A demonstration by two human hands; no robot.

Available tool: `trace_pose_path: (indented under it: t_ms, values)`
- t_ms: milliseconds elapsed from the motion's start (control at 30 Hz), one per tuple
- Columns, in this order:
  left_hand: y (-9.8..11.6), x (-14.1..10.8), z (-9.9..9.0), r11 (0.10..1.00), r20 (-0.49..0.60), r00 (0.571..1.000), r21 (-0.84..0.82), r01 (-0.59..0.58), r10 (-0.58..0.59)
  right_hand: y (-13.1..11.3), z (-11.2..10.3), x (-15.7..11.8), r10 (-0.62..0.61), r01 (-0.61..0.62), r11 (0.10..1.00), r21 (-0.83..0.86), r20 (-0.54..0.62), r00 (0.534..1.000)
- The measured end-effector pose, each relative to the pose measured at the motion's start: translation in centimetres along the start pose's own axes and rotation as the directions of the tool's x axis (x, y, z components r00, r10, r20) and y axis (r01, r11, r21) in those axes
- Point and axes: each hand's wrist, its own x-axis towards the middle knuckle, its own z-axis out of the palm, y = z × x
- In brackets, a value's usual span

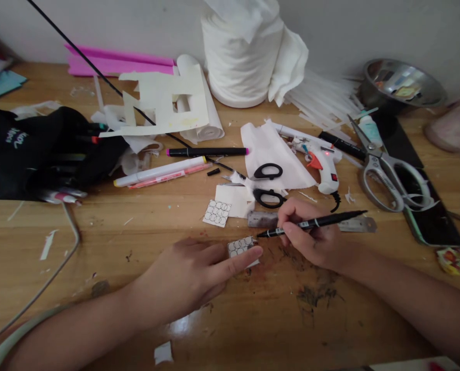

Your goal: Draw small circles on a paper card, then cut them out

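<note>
A small white card (240, 246) printed with black-outlined circles lies on the wooden table. Across its lower part rests the outstretched index finger of my left hand (199, 270), pressing it flat; the other fingers are partly hidden. My right hand (311, 234) grips a slim black marker (332, 218) between thumb and fingers. The marker's uncapped tip points left, close to the card's right corner. A second card (216, 213) with the same circle pattern sits just above, beside a blank paper piece (235, 200). Partly behind my right hand is a metal ruler (263, 219).
Black-handled scissors (268, 183), a glue gun (325, 167) with a red light, and large grey scissors (388, 175) lie beyond my hands. Several markers (207, 152) lie left of centre near a black pouch (40, 154). A tissue roll (243, 62) and metal bowl (400, 85) stand behind.
</note>
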Motion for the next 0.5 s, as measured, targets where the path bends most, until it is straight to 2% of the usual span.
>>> trace_pose_path:
  t_ms: [167, 333, 500]
  values:
    - [0.0, -0.2, 0.2, 1.000, -0.002, 1.000, -0.011, -0.008, 0.008, -1.0, 0.5, 2.8, 0.138, -0.140, 0.990, 0.007, 0.124, 0.983]
    - [-0.1, -0.2, 0.1, 1.000, 0.014, 1.000, -0.021, -0.019, 0.019, -0.6, 1.3, 3.8, 0.158, -0.153, 0.987, -0.040, 0.228, 0.961]
    - [0.0, -0.1, 0.0, 0.999, -0.013, 1.000, -0.024, -0.027, 0.026, -0.3, 1.4, 3.7, 0.172, -0.160, 0.985, -0.068, 0.266, 0.948]
